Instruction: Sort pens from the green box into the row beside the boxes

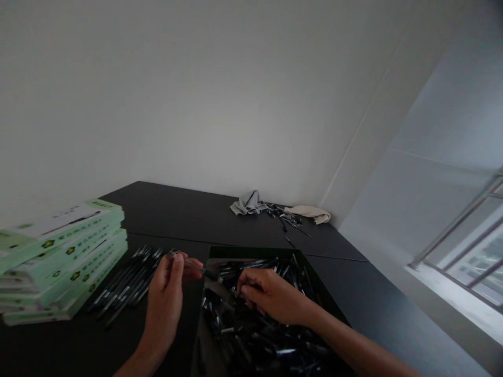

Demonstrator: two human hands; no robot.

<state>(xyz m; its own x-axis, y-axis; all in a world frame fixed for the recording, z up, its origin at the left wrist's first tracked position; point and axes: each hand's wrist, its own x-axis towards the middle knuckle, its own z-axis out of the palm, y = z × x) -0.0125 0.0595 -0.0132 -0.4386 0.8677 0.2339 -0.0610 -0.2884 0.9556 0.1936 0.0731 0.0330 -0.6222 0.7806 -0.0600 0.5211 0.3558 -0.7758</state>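
Observation:
My left hand (167, 285) is closed around a pen (209, 273), whose dark end sticks out to the right past my fingertips. Over a dark green box (324, 290) full of loose black pens (271, 345), my right hand (271, 297) is bent with its fingertips pinched together. What those fingers hold, if anything, is hidden among the dark pens. Left of my left hand, a row of black pens (128, 283) with clear parts lies side by side on the black table (173, 209).
A stack of pale green and white pen boxes (66, 256) stands at the left. By the wall are a grey cloth (248, 203), a scattered pile of pens and small parts (285, 215), and a beige cloth (310, 212). A metal railing (456, 222) crosses the window at right.

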